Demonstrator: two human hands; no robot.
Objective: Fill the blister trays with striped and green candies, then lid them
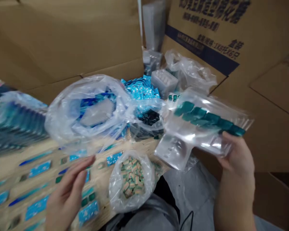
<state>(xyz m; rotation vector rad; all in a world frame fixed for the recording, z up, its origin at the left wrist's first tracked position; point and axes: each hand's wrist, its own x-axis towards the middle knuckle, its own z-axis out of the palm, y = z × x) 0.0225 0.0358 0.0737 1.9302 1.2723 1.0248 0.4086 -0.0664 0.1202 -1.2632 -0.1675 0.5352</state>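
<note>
The right hand (240, 155) grasped a stack of clear plastic trays (198, 133) at its near end, its fingers closed on the edge; teal squares (212, 119) showed in the trays. The stack was held up to the right of the table (144, 146). The left hand (67, 195) was over the table's blue packets (39, 168), its fingers stretched out and gripping nothing visible. Between the hands sat a plastic bag (115, 192) of small tan-and-green pieces (133, 178).
</note>
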